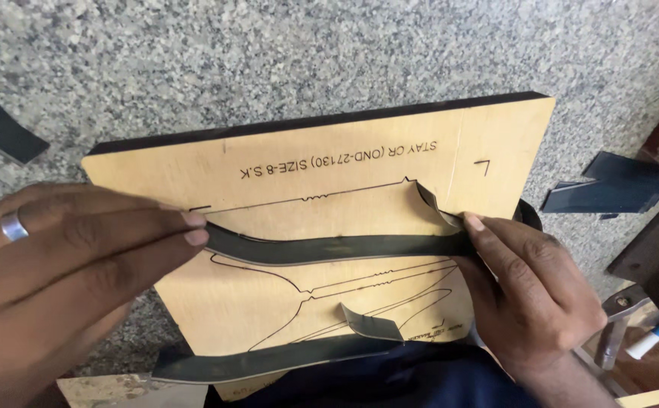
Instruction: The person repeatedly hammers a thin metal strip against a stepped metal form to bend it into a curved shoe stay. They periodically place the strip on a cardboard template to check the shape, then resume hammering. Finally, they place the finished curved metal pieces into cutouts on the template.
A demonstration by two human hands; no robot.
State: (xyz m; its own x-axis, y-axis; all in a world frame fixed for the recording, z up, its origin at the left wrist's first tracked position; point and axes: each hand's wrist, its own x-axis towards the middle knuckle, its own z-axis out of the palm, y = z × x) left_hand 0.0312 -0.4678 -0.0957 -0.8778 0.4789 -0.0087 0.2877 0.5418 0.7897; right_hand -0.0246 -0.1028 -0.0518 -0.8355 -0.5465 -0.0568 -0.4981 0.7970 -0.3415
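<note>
**Both hands pinned a dark strip across the wooden template**

From my remote seat I watched the left hand (65, 264), ring on one finger, fill the lower left of the frame, its fingertips (193, 228) pinching the near end of a dark curved strip (329, 248). The right hand (530, 291), at lower right, gripped the strip's other end where it curled upward. The strip ran across the centre of the picture, lying on a pale plywood template board (322, 162) scored with curved outlines. A second dark strip (269, 361) sat along the board's lower edge, a short bent piece (371, 323) just above it. The board lay on a speckled granite surface (269, 53). Dark offcuts (617, 185) lay at far right, well apart.
</note>
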